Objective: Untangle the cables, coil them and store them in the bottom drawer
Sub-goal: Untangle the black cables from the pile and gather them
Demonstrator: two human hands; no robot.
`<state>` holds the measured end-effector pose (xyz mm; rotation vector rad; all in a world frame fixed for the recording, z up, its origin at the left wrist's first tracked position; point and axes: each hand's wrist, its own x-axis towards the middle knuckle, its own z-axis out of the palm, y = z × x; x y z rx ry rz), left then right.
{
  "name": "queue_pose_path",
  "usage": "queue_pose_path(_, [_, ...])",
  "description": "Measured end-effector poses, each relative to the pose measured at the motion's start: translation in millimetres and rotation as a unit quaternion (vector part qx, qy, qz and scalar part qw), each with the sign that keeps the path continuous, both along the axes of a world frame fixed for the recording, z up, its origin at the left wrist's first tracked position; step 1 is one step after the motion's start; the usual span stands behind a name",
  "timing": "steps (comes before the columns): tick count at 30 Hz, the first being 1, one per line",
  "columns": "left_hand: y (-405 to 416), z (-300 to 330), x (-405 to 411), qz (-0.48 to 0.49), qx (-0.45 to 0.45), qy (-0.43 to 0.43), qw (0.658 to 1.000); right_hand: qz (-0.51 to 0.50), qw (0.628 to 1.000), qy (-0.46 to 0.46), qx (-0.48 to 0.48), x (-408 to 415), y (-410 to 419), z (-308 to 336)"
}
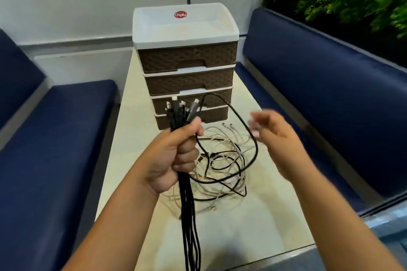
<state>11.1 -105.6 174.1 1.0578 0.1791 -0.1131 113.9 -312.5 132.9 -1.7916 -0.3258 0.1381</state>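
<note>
Nearest you, your left hand (176, 156) is fisted tight around a bundle of black braided cables (189, 215). Their plug ends fan out above your thumb and the long runs hang straight down past the near edge of the cream rectangular table (253, 226). One black cable loops out from that fist in a wide arc over the table's middle. Your right hand (272, 136) hovers beside that loop, blurred, fingers spread and holding nothing.

Beneath both hands, a loose tangle of thin white and black cables (222, 160) lies on the table's middle, still knotted together.

You appear to be mid-sorting: black leads gathered, none coiled. Next, the free hand should probably catch the stray loop and draw it clear of the white strands.

At the far edge stands the brown woven-pattern plastic drawer unit with a white top tray (187, 68); its bottom drawer (211, 116) looks closed.
</note>
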Motion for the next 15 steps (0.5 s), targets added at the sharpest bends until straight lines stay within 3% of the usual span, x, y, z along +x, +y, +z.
queue_pose_path(2, [3,2,-1,0.01,-0.009,0.002,1.0,-0.106,0.98,0.133,-0.103,2,-20,-56])
queue_pose_path(4, [3,3,-2,0.013,-0.011,0.0,1.0,-0.093,0.955,0.22,-0.174,-1,-28,-93])
queue_pose_path(10, [-5,4,-5,0.029,-0.009,-0.004,1.0,-0.036,0.923,0.244,-0.296,10,-1,-111])
queue_pose_path(12, [-6,4,-7,0.041,-0.01,-0.005,0.999,-0.034,0.913,0.317,-0.253,5,4,-108])
queue_pose_path(15, [-6,4,-12,0.058,-0.012,-0.003,0.998,-0.005,0.905,0.413,-0.105,-12,-3,-108])
